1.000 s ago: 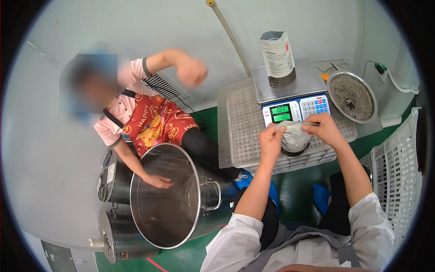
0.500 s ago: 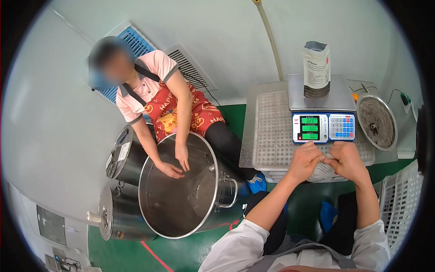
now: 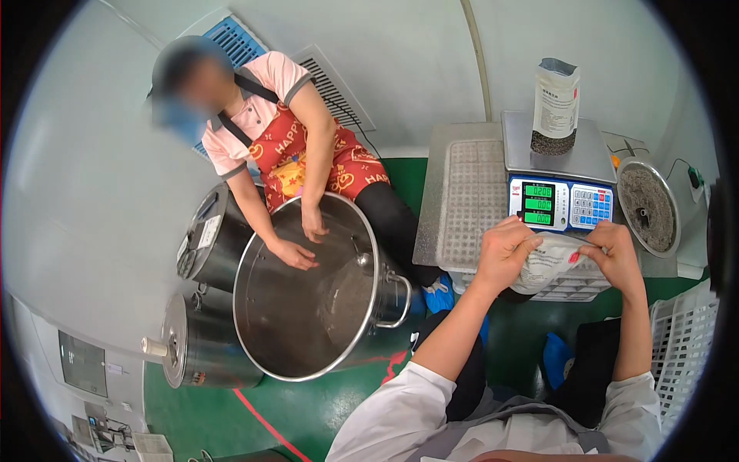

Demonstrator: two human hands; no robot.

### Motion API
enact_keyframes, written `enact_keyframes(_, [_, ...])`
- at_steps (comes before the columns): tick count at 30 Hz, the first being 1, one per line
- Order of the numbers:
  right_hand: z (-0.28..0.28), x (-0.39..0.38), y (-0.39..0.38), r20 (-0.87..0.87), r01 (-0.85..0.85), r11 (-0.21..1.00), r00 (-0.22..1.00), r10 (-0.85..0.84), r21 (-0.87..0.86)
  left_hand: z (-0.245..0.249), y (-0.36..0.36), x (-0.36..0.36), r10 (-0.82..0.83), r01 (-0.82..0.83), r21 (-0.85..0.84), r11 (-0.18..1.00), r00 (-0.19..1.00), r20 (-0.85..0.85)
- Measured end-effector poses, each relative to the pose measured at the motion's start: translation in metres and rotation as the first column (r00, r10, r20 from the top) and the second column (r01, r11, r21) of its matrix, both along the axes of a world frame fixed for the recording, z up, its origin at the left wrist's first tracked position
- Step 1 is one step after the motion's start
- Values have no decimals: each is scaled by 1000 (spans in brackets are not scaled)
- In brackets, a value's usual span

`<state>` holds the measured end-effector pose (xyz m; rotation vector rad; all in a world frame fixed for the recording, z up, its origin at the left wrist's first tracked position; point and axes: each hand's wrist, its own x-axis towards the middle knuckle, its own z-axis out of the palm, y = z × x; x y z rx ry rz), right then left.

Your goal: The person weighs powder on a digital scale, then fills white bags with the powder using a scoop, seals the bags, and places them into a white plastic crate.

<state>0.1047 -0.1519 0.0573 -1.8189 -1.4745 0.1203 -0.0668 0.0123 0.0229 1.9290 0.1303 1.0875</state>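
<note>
A white stand-up pouch (image 3: 548, 266) with printed text and a small red mark stretches between my two hands, just in front of the digital scale (image 3: 560, 202). My left hand (image 3: 504, 252) is closed on one upper corner of the pouch, thumb pressed against the fingers. The other upper corner is pinched in my right hand (image 3: 614, 250). On the scale's metal plate stands a second pouch (image 3: 556, 104), its top gaping, with dark grains showing through its lower window. The scale's display glows green. What lies inside the held pouch is mostly hidden.
A metal bowl (image 3: 677, 231) of grey granules with a scoop sits right of the scale. White crates (image 3: 566, 289) support the scale. At left, a co-worker (image 3: 289, 146) sits with both hands over a large steel pot (image 3: 239, 308). A white basket (image 3: 681, 339) stands at right.
My hands have moved apart, spreading the pouch and turning its printed side into view. The camera view has shifted slightly. The pouch on the scale remains standing.
</note>
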Motion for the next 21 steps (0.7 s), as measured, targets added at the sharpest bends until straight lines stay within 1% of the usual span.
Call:
enact_keyframes(1, [-1,1,-1,2,-4,1000,1000,4,-8,0,-2,-2,-1,2,-20,1000,1000,10])
enact_keyframes(3, [-2,3,0,-48,8,997,999,-5,72,3,-5,-4,0,0,-24,1000,1000,15])
enact_keyframes(4, [-3,5,0,-45,7,997,999,-4,72,4,-6,-6,-5,6,-47,999,1000,15])
enact_keyframes(6, [-7,11,0,-214,21,989,977,11,148,8,-7,-8,-9,10,-68,998,1000,21])
enact_keyframes(7, [-8,13,-2,-209,18,989,978,14,148,9,-7,-10,-41,41,-90,995,999,5])
enact_keyframes(8, [-9,16,-3,-373,36,987,928,24,155,11,-6,-12,-74,72,-114,991,997,-11])
enact_keyframes(9, [-10,18,-5,-526,55,985,849,38,161,14,-6,-16,-71,70,-114,991,997,-7])
enact_keyframes(10, [-12,19,-5,-568,33,981,819,83,191,17,-4,-20,-175,163,-161,973,982,-65])
enact_keyframes(11, [-12,16,-5,-566,25,981,820,89,190,19,-3,-24,-276,248,-214,945,954,-117])
enact_keyframes(12, [-12,12,-4,-577,14,975,808,120,222,18,-1,-25,-266,238,-214,947,957,-114])
enact_keyframes(13, [-13,8,-4,-587,1,968,795,152,252,17,2,-27,-328,281,-185,942,891,-313])
enact_keyframes(14, [-17,6,-3,-541,-55,969,822,180,240,15,4,-30,-366,326,-169,930,785,-499])
enact_keyframes(15, [-18,-5,0,-539,-73,970,820,190,232,14,1,-27,-356,310,-176,934,793,-493])
enact_keyframes(16, [-17,-21,4,-385,-111,973,905,183,201,13,-7,-19,-334,321,-111,940,810,-482])
enact_keyframes(17, [-16,-31,6,-218,-145,975,959,180,168,12,-13,-11,-311,330,-45,943,826,-471])
enact_keyframes(18, [-17,-35,8,-216,-164,973,956,196,160,9,-19,-7,-299,312,-51,949,833,-466])
enact_keyframes(20, [-17,-40,11,-76,-207,973,973,216,105,7,-28,-2,-172,209,47,977,897,-406])
enact_keyframes(21, [-18,-40,11,-75,-219,970,971,228,104,7,-29,0,-161,197,47,979,900,-405])
